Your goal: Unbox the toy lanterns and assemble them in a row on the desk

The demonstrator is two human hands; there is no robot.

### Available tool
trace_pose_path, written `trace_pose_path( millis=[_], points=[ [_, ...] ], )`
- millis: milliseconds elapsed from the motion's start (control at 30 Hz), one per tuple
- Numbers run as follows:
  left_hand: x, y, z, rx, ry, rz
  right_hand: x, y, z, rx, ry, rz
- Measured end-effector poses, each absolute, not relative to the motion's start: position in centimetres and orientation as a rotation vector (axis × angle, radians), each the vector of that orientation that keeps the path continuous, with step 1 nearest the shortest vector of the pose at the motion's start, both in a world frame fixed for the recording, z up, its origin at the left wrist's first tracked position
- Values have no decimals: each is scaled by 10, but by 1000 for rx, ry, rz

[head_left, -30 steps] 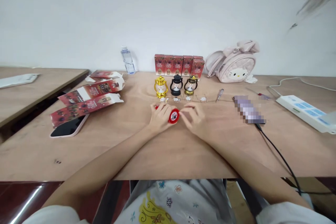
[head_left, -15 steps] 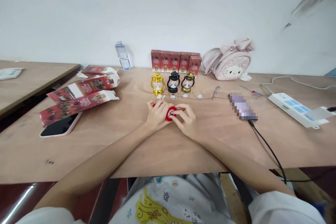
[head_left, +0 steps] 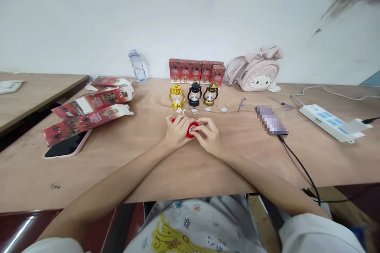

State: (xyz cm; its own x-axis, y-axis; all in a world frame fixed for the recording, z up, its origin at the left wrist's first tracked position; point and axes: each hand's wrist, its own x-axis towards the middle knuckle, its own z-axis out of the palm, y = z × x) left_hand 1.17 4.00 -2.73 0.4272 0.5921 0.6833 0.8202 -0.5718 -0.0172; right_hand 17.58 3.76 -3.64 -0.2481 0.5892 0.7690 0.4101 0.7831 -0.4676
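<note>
A small red lantern (head_left: 189,134) lies on its side in my left hand (head_left: 177,131), whose fingers wrap round its body. Its round base, with a pale centre, faces right. My right hand (head_left: 209,134) has its thumb and fingertips pressed together at the middle of that base; whatever they pinch is too small to make out. Just beyond my hands stand three upright lanterns: a gold one (head_left: 177,98), a black one (head_left: 194,95) and a black-and-bronze one (head_left: 210,95). Several small white tags (head_left: 208,109) with thin loops lie in front of them.
Red boxes (head_left: 190,72) stand by the wall beside a pink bag (head_left: 259,76). A clear bottle (head_left: 138,66) is further left. Opened cartons (head_left: 89,120) partly cover a phone (head_left: 67,148). A small screwdriver (head_left: 241,105), another phone (head_left: 270,120) on a cable and a power strip (head_left: 328,122) lie right.
The camera view has shifted slightly. My left hand keeps the red lantern, and my right fingertips stay at its base with only a slight shift.
</note>
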Motion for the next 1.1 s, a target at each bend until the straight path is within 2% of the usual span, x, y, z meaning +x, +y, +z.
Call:
trace_pose_path(
  millis=[400, 1100],
  points=[
    [12, 42, -29, -2301, -1147, -888, 177, 40, -37, -724, -1897, 258],
    [12, 44, -30, -2283, -1071, -872, 180, 38, -35, -724, -2062, 91]
  ],
)
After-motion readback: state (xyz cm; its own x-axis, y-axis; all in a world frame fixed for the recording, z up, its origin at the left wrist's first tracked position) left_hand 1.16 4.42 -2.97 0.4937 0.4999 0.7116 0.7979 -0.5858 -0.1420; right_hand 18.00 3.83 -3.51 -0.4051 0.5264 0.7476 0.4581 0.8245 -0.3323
